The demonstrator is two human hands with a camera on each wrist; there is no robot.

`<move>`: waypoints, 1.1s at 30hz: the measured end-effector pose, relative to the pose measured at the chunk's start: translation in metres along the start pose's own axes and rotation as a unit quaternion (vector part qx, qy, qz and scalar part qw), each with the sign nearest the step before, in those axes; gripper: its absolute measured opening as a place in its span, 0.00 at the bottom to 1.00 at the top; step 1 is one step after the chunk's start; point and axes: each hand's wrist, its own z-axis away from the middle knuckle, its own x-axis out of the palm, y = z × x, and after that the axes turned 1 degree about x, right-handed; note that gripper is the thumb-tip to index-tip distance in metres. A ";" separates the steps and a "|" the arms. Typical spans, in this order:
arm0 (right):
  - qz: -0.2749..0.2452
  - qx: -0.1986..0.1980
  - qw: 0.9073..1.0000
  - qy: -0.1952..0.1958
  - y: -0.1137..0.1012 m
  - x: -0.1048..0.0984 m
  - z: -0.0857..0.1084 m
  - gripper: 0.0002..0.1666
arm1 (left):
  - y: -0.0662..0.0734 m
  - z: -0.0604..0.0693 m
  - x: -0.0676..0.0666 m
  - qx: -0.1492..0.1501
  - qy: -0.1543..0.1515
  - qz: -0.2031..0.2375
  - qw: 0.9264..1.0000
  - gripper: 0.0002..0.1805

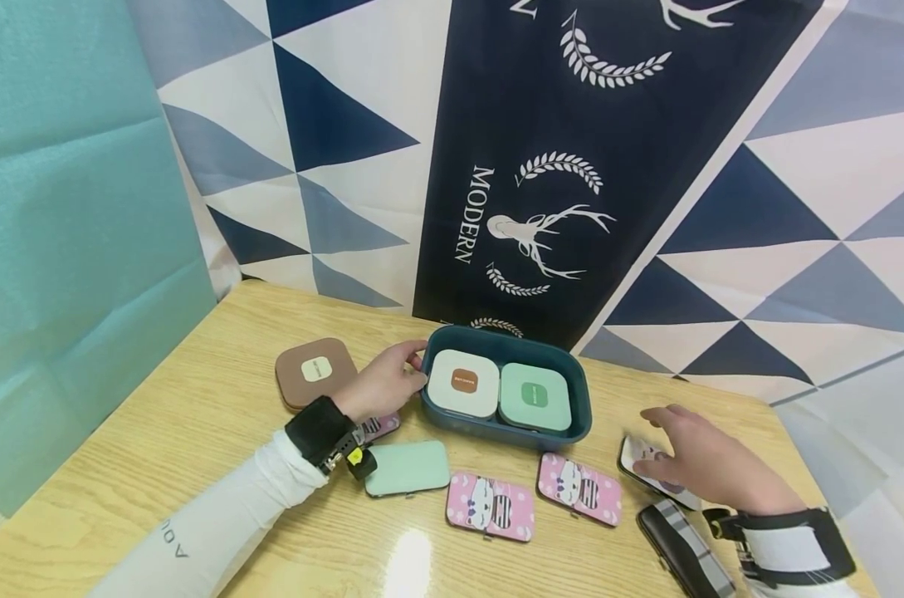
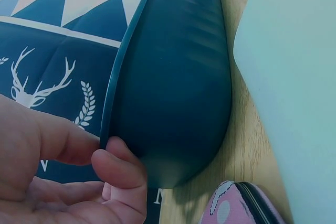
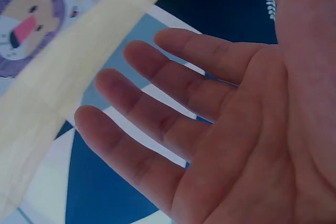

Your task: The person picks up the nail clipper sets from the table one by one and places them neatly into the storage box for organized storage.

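In the head view my left hand (image 1: 392, 379) is at the left end of a dark teal plastic bin (image 1: 582, 415). Its thumb and fingers pinch the bin's rim, as the left wrist view shows the bin wall (image 2: 173, 77) close up. Side by side inside the bin lie a white square case (image 1: 444, 397) and a mint square case (image 1: 534, 419). My right hand (image 1: 713, 461) hovers at the right with fingers spread and extended, its palm bare in the right wrist view. Beneath it lies a flat case with a lion print (image 3: 29, 24).
Left of the bin sits a brown square case (image 1: 290, 370). Along its front lie a mint flat case (image 1: 407, 468) and pink cat-print cases (image 1: 489, 507), one partly behind my left wrist. A black-and-grey case (image 1: 683, 548) lies at the right. A patterned cloth hangs behind the table.
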 end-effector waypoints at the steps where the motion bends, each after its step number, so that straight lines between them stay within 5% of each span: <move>1: -0.002 0.004 1.000 -0.005 0.001 0.002 0.000 0.49 | 0.000 0.000 0.000 -0.001 0.000 0.000 1.000 0.32; 10: -0.012 0.028 0.999 -0.036 0.007 0.015 -0.003 0.49 | 0.002 0.000 -0.002 -0.008 0.002 0.001 1.000 0.32; 33: -0.008 0.010 1.000 -0.012 0.013 0.032 -0.001 0.42 | -0.002 0.000 0.001 0.005 0.002 0.013 1.000 0.31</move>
